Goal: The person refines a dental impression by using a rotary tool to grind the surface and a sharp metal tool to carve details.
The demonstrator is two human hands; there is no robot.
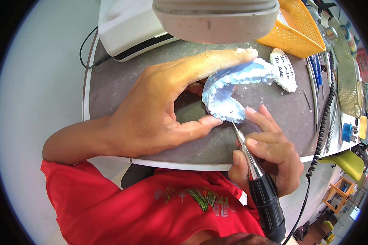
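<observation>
A pale blue plaster dental cast, curved like a horseshoe with a row of teeth, is held above the grey work mat. My left hand grips it from the left, thumb and fingers spread around its outer sides. In my right hand is a dental handpiece with a silver front and black body, held like a pen. Its thin tip meets the near edge of the cast, by the teeth. Some fingertips of my right hand rest close to the cast's near right end.
Behind the cast lies a white plaster piece with handwriting. A yellow basket, a white machine and a pale overhead housing stand at the back. Slim tools and a coiled black cord line the right side.
</observation>
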